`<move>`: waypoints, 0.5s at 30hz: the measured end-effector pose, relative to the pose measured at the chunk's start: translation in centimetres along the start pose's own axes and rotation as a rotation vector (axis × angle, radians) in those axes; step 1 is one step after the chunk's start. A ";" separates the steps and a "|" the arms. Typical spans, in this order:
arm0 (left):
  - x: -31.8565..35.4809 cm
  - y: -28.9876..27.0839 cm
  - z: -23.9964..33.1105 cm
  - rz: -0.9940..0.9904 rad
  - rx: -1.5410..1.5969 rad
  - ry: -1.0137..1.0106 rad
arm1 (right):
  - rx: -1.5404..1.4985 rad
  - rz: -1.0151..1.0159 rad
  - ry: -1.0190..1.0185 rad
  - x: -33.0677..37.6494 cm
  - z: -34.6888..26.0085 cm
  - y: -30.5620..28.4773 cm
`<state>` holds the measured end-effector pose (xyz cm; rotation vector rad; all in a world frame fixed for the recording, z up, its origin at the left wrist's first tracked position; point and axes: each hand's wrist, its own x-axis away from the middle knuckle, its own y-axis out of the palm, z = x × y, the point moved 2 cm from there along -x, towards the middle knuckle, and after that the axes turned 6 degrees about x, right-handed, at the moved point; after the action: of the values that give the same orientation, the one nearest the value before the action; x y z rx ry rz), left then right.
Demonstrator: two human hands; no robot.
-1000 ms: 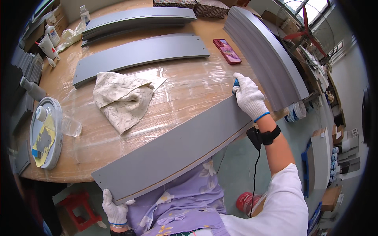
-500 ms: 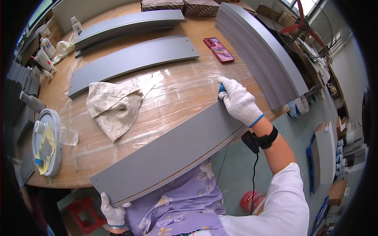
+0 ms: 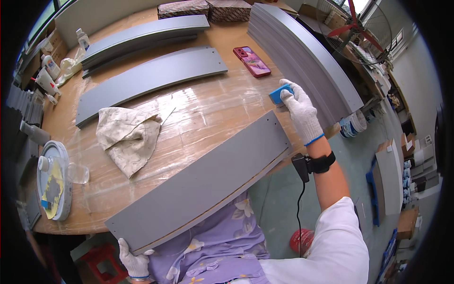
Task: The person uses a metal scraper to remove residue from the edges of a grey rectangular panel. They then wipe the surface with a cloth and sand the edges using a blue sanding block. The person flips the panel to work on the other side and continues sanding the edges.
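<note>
A long grey panel (image 3: 203, 182) lies slantwise over the near edge of the table, with small holes at its ends and a groove along its near side. My gloved left hand (image 3: 134, 260) grips the panel's near left corner, thumb on top and the other fingers partly hidden. Beyond the panel's far right end, my gloved right hand (image 3: 300, 111) is raised, closed on a small blue block (image 3: 281, 94), clear of the panel. A crumpled cream cloth (image 3: 127, 139) rests on the table left of the panel.
Two groups of grey panels (image 3: 151, 78) lie farther back, and a tall stack of panels (image 3: 302, 57) stands at the right. A red phone (image 3: 252, 61) sits between them. At the left are a round lid (image 3: 64, 189), a clear cup (image 3: 78, 173) and several bottles (image 3: 50, 66).
My right hand has lifted off the panel's right end with the blue block and moved slightly up and right, uncovering the end holes. My left hand stays at its corner.
</note>
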<state>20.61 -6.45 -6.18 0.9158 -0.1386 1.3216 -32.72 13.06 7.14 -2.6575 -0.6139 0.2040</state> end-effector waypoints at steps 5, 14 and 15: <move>-0.3 0.2 -0.1 0.002 0.016 -0.054 | -1.108 -0.732 0.283 12.6 1.7 10.5; 0.4 0.8 0.4 0.034 -0.045 -0.011 | -1.123 0.207 0.165 0.2 9.5 -1.0; 0.0 1.1 0.1 0.019 -0.045 -0.025 | -1.102 0.380 0.181 -0.5 10.2 -3.9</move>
<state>19.66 -6.58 -5.56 0.8951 -0.1965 1.3200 -37.00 19.65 -0.49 -3.7727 -0.1312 -0.3941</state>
